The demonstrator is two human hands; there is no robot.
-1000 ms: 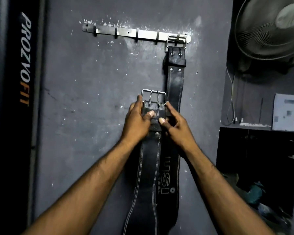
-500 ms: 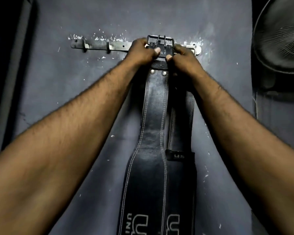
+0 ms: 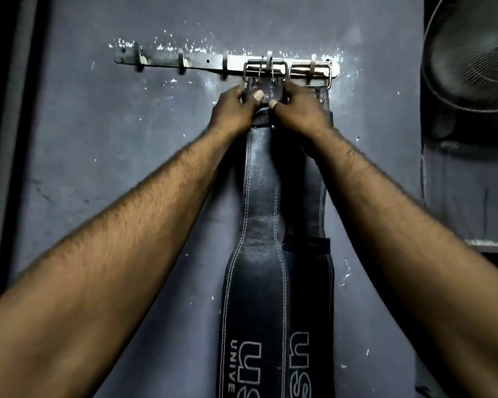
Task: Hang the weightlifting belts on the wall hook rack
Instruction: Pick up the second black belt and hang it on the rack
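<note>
The hook rack (image 3: pixel 184 63) runs across the grey wall (image 3: pixel 98 173). Your left hand (image 3: pixel 233 111) pinches the top of the front belt (image 3: pixel 260 225) just under its buckle (image 3: pixel 265 70), which sits over the fourth hook. Your right hand (image 3: pixel 301 114) pinches the same strap from the other side. The second belt (image 3: pixel 312 282) hangs from the last hook, partly behind the front one.

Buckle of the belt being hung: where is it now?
Head view, upper centre: the buckle is over the fourth hook of the wall hook rack, left of the other belt's buckle; left hand and right hand grip its belt below.
</note>
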